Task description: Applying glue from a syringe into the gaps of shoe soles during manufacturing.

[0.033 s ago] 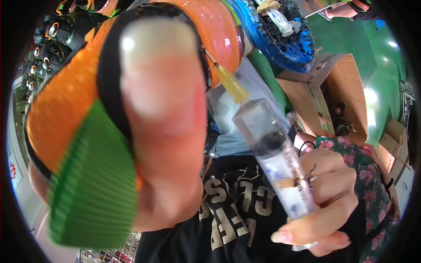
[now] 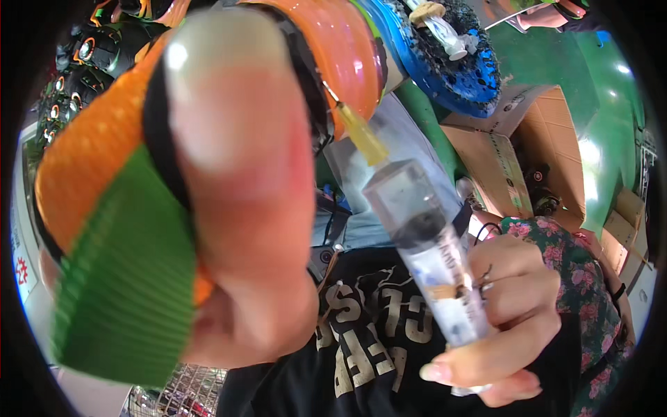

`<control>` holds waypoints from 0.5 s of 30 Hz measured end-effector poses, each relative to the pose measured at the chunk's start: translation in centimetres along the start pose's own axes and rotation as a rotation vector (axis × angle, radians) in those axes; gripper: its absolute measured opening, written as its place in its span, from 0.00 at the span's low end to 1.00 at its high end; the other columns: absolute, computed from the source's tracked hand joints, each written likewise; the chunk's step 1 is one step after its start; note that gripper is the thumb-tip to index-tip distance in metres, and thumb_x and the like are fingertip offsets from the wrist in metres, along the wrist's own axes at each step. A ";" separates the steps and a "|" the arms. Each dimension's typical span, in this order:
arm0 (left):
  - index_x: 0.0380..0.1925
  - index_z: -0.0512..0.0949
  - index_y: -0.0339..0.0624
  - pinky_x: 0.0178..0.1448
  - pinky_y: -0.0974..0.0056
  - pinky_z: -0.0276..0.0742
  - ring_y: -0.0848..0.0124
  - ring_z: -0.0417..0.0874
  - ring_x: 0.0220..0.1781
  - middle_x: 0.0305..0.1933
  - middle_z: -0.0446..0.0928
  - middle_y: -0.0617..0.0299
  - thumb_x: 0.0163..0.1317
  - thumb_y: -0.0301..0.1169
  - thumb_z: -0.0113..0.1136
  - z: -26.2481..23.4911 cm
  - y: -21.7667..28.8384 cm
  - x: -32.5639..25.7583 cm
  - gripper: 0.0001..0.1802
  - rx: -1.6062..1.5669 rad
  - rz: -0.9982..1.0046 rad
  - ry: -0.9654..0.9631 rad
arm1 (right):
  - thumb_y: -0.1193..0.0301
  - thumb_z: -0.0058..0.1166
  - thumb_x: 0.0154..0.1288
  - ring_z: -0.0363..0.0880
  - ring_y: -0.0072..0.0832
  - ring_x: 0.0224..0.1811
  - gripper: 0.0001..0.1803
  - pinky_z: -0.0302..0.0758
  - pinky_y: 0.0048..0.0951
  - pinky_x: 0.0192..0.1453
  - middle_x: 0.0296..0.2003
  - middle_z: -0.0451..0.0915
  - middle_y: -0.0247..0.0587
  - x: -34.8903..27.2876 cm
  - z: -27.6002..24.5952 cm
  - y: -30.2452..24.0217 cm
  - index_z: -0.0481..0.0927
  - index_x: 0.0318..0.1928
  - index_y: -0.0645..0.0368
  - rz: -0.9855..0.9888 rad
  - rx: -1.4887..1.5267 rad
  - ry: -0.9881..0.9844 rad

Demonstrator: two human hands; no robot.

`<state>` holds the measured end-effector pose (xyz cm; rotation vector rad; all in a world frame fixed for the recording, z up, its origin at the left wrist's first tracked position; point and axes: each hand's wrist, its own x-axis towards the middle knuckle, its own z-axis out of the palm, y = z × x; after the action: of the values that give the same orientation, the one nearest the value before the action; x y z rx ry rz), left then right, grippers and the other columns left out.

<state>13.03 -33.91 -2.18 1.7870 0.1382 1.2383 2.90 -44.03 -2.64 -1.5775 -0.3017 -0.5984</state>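
Note:
Close to the camera, my left hand (image 2: 240, 160) is closed on a glossy orange piece (image 2: 97, 149) with a black edge and a green ribbed part (image 2: 128, 278). The large thumb lies over the black edge and hides part of the piece. My right hand (image 2: 511, 313) has its fingers wrapped round a clear syringe (image 2: 427, 240) with a dark plunger tip. Its yellow needle hub (image 2: 363, 139) points up and left. The thin needle meets, or passes just in front of, the black edging beside a shiny orange rounded part; I cannot tell which.
A blue dish (image 2: 451, 87) with black specks holds a small clear tube with a tan top. An open cardboard box (image 2: 486, 149) stands on the green floor at the right. Several black-and-orange pieces (image 2: 108, 48) crowd the upper left. A person in a flowered garment (image 2: 590, 306) is at the right.
My left hand and the orange piece have shifted slightly left and up. The syringe and my right hand have moved a little left, with the needle still at the black edging.

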 end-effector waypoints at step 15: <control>0.54 0.76 0.39 0.53 0.66 0.78 0.65 0.79 0.50 0.53 0.76 0.53 0.44 0.11 0.42 -1.0 -2.2 6.1 0.34 0.280 0.623 -0.745 | 0.58 0.47 0.69 0.56 0.16 0.11 0.18 0.54 0.17 0.11 0.13 0.58 0.23 -0.6 2.0 4.7 0.82 0.31 0.57 -0.346 -0.103 -0.112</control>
<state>16.06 -28.72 0.38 2.5326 -0.7516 0.8828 5.28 -42.47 -6.87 -1.6745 -0.6462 -0.8031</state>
